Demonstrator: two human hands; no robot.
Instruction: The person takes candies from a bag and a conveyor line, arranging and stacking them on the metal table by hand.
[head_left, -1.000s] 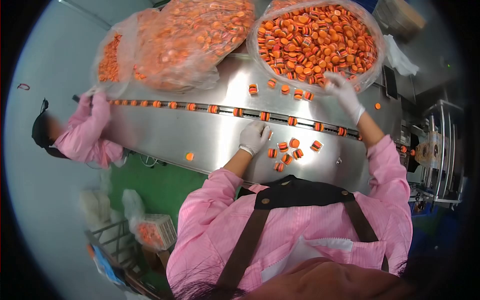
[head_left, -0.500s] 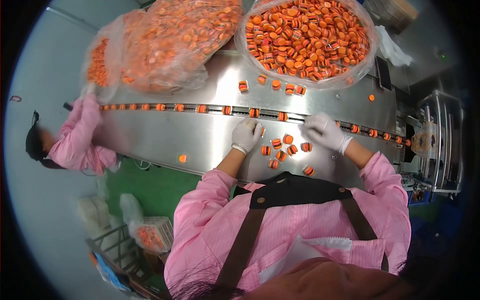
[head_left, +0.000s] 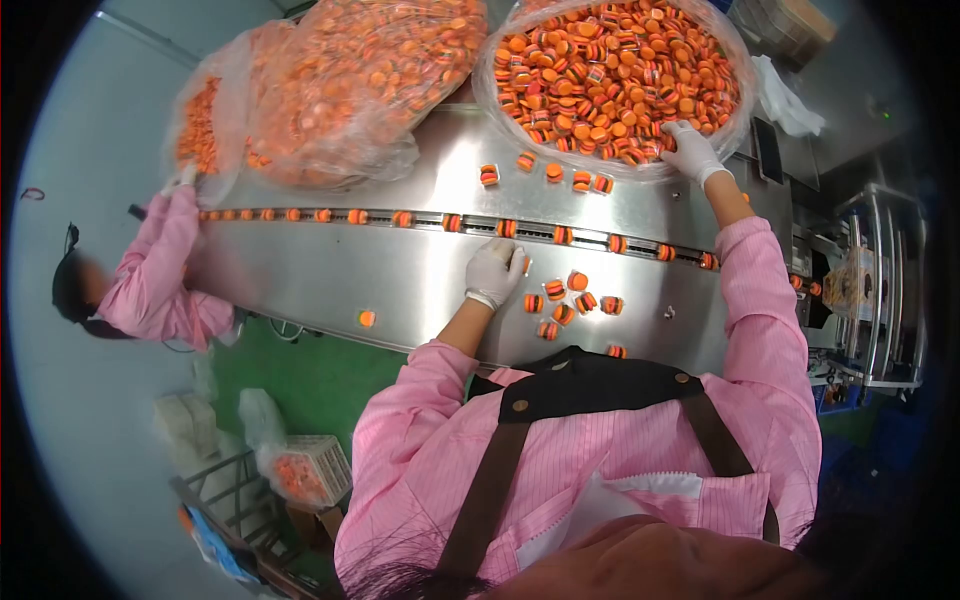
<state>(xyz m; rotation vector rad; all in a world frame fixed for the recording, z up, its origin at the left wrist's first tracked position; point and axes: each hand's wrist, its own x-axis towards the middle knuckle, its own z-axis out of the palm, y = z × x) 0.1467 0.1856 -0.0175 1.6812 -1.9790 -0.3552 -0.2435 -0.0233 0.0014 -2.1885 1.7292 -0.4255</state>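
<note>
Sweets filled an open bag on the steel table and lined a narrow track across it, above a green floor. The left hand rested half-curled beside the track, a sweet at its thumb; the right hand, fingers bent, met the bag's edge. I couldn't tell whether either gripped anything.

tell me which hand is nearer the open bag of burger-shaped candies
Right. The right hand is over the near rim of the open bag; the left hand is farther, on the near side of the conveyor.
</note>
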